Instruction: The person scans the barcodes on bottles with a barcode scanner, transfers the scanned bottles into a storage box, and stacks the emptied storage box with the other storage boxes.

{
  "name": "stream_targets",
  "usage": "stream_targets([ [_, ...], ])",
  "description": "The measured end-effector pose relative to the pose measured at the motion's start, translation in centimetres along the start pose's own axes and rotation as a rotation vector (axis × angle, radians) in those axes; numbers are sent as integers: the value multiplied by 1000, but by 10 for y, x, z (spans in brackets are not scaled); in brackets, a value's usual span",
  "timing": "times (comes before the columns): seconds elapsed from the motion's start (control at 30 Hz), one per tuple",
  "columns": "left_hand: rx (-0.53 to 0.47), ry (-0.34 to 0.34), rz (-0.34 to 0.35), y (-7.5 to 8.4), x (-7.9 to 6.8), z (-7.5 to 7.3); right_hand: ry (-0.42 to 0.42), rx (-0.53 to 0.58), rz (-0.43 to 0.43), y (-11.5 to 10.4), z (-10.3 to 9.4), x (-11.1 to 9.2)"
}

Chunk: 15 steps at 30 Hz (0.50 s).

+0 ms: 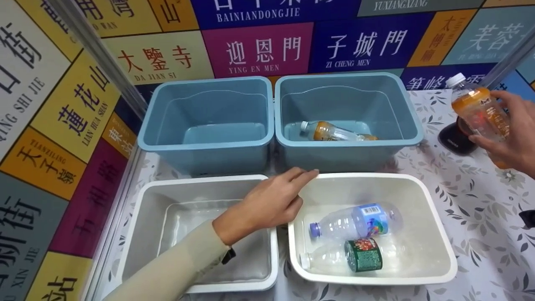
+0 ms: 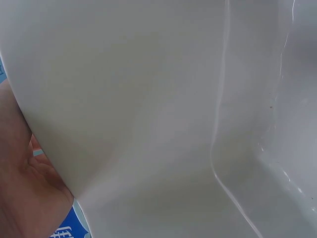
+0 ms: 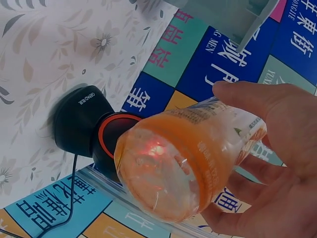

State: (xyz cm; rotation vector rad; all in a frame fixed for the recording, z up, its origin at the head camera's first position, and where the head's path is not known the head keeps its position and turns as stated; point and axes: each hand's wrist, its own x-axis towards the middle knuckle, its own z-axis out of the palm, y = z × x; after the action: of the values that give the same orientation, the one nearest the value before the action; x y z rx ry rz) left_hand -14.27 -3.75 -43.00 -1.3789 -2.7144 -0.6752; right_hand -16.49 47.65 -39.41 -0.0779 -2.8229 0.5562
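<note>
My right hand (image 1: 518, 133) grips a clear plastic bottle (image 1: 474, 104) with an orange label and white cap, at the right of the head view. Behind the bottle stands a black barcode scanner (image 3: 79, 121); in the right wrist view its red light shows on the bottle's base. My left hand (image 1: 273, 198) is above the gap between the two white bins, its fingertips by the near-right bin's (image 1: 434, 234) rim, holding nothing visible. That bin contains a bottle with a purple cap (image 1: 351, 221) and a green-labelled bottle (image 1: 363, 255).
Another orange-labelled bottle (image 1: 334, 131) lies in the far-right blue bin (image 1: 411, 125). A second blue bin (image 1: 144, 138) stands at far left, and a white bin (image 1: 133, 234) at near left. Printed panels (image 1: 257, 50) rise behind; a black cable (image 3: 73, 198) runs from the scanner.
</note>
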Motion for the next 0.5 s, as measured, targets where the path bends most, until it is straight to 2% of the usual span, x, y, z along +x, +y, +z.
stream_targets([
  [0.17,-6,-5,6,-1,1,0,23,-3,-45,2,3,-1],
  [0.5,-7,7,7,-2,-1,1,34,14,-41,4,5,3],
])
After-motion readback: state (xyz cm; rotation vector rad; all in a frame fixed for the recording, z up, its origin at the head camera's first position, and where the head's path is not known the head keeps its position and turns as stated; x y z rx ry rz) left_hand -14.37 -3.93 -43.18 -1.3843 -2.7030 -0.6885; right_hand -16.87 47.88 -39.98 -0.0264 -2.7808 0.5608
